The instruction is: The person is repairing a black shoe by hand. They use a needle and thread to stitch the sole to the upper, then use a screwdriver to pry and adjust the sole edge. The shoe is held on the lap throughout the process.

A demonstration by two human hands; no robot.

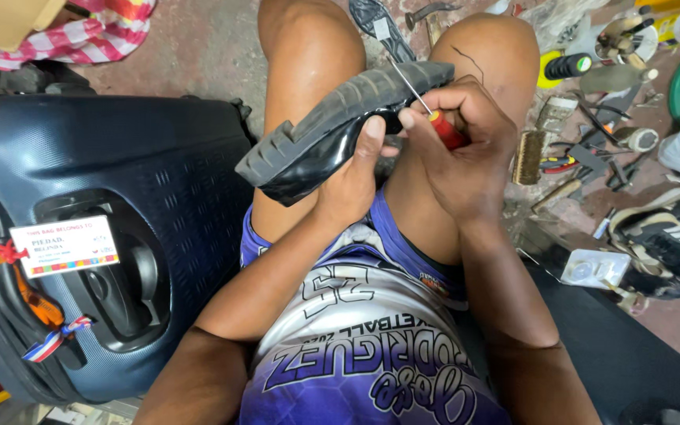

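A black shoe (332, 126) with a thick treaded sole lies sole-up across my knees. My left hand (352, 177) grips it from below, thumb pressed against the sole's edge. My right hand (462, 145) holds a red-handled awl (444, 128); its thin metal shaft (408, 83) runs up and left over the sole near the heel end. Both hands meet between my thighs.
A dark blue hard suitcase (96, 236) with a white tag stands at my left. On the floor to the right lie a brush (527, 156), pliers, several small tools, a black bottle (568, 65) and a pair of sandals (659, 244). A striped cloth (96, 35) lies top left.
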